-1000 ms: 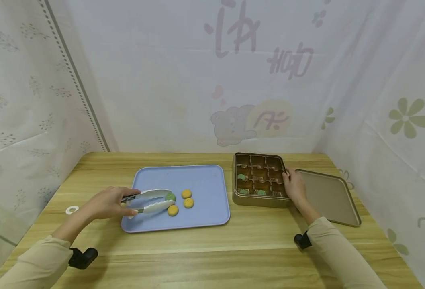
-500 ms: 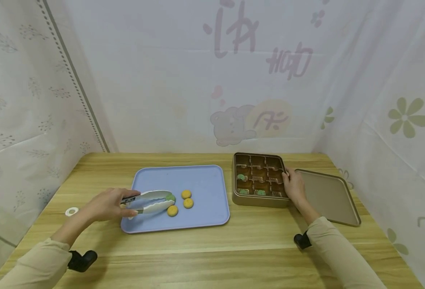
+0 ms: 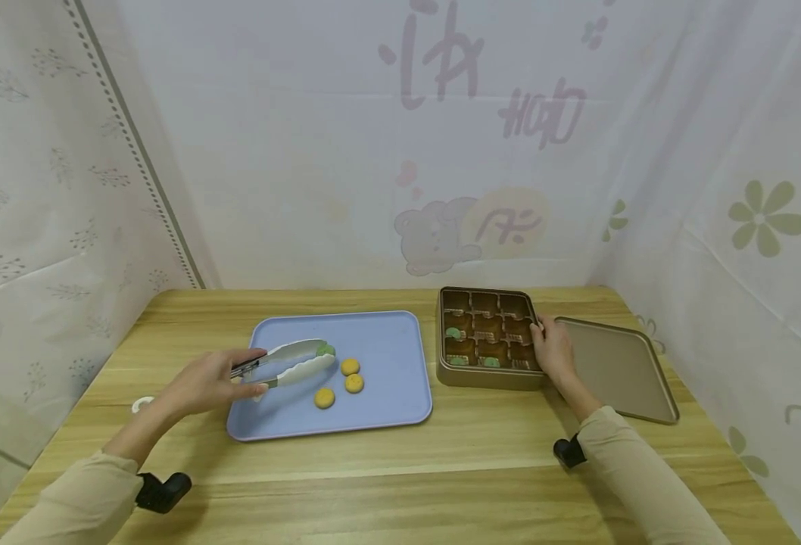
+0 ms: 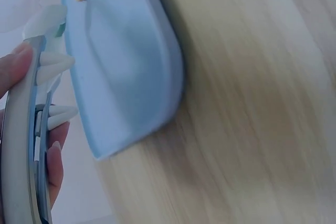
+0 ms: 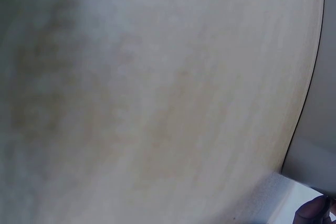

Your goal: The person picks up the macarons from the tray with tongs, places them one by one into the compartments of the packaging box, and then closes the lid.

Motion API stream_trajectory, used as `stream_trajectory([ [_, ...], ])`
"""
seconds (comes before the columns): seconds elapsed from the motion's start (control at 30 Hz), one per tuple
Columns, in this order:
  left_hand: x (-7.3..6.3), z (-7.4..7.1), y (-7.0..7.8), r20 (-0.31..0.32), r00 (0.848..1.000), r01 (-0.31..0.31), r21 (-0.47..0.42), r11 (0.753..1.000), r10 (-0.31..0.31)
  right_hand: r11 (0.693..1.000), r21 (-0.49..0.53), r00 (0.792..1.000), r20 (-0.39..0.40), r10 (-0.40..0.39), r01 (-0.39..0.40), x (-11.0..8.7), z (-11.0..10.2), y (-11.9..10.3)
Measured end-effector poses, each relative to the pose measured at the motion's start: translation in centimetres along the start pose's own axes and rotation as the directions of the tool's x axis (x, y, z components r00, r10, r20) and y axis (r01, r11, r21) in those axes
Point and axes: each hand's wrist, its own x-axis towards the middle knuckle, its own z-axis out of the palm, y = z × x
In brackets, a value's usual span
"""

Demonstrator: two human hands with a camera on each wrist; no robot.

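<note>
My left hand grips metal tongs with white scalloped tips, fingers on one arm and thumb on the other. Between the tips is a round green cookie, over the blue tray; in the left wrist view only a sliver of green shows past the tongs. Three yellow cookies lie on the tray. My right hand holds the right side of a bronze square tin, thumb at its rim. Its brown divided insert bears three green pieces in the left and front compartments.
The tin's flat lid lies to the right of the tin, partly behind my right forearm. A small white ring is on the wooden table by my left wrist. Patterned curtains close off the back and sides.
My left hand has moved the tongs slightly forward and right, and the green cookie has shifted along with them, away from the nearest yellow cookie. The right hand stays on the tin.
</note>
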Motion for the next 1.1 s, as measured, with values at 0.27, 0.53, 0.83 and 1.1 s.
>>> stream_trajectory([
  [0.27,1.5,0.3,1.6,-0.047,0.999,0.006,-0.032,0.999,-0.008,1.0,-0.003,1.0,-0.015,-0.015,0.015,0.1,0.0,0.0],
  [0.53,4.0,1.3,3.8,-0.066,0.998,-0.021,-0.07,0.997,0.016,1.0,0.0,1.0,0.005,-0.003,0.003,0.1,0.0,0.0],
  [0.83,7.3,3.2,6.9,-0.039,0.999,-0.027,-0.101,0.995,0.023,1.0,0.006,1.0,0.01,0.004,-0.004,0.1,0.1,0.1],
  [1.1,9.9,4.8,9.9,-0.021,0.998,-0.062,-0.17,0.983,0.059,1.0,0.015,1.0,0.014,0.006,-0.007,0.1,0.1,0.2],
])
